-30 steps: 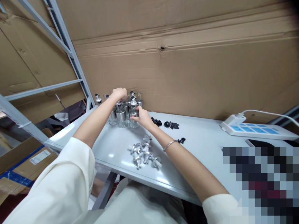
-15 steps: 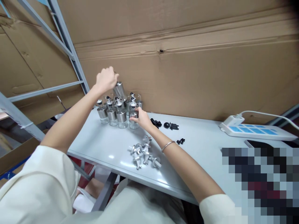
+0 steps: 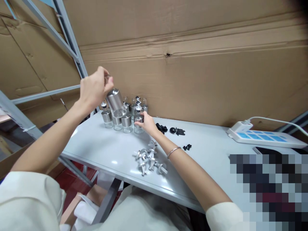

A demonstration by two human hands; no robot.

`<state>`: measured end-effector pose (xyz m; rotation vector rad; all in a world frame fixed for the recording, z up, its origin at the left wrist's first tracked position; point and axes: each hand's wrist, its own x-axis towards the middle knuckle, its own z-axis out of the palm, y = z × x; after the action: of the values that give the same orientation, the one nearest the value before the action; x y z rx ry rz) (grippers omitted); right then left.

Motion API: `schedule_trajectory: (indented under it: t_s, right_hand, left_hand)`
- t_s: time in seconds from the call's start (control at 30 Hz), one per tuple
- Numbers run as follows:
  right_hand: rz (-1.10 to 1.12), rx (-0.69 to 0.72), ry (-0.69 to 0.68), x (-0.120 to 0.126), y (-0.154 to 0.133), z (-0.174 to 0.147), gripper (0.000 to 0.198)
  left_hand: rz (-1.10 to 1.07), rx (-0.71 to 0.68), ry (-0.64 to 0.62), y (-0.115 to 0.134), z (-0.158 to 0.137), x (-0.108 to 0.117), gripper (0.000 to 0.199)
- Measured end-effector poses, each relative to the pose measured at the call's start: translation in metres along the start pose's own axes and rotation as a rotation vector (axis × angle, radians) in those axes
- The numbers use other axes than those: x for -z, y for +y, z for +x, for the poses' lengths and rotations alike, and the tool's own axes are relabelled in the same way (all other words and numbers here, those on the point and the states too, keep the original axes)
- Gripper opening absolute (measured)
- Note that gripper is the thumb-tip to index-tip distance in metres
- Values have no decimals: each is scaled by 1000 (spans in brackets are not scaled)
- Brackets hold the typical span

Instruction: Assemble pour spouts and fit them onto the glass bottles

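Observation:
My left hand (image 3: 96,86) grips a glass bottle (image 3: 115,102) with a brushed steel sleeve by its neck. It hangs tilted above the front row of similar bottles. My right hand (image 3: 146,122) is closed around the side of a standing bottle (image 3: 138,121), whose silver pourer top is fitted. Beside it stand more steel-sleeved bottles (image 3: 126,122), partly hidden by the raised one. Loose silver pourer tops (image 3: 151,158) lie in a pile on the white table (image 3: 103,150), nearer to me than the bottles.
Black round parts (image 3: 161,128), thin black pieces (image 3: 180,132) and small black caps (image 3: 187,147) lie right of my right hand. A power strip (image 3: 262,136) with a plugged charger and a phone (image 3: 267,150) sit at the right. Cardboard (image 3: 192,86) backs the table; a metal frame (image 3: 72,48) rises left.
My left hand has moved left and toward me, bringing the bottle from behind the group over the front row. My right hand stays on its bottle.

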<state>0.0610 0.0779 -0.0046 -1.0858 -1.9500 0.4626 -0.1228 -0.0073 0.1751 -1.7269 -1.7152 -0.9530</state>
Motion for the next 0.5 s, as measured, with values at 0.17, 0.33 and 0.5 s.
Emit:
schedule_trajectory:
  t_s: [0.17,0.33,0.5]
  right_hand:
    - [-2,3,18,-2,2,-1,46]
    - [-3,3,38,-5,5,0,45]
    - [-14,5,47,-6,6,1,46]
  left_hand:
    - [86,-9,-206,1,-30,-31,32]
    - [152,0,-298,-8,-45,-60,35]
    - [192,-12,-279,-19,-54,-86,36]
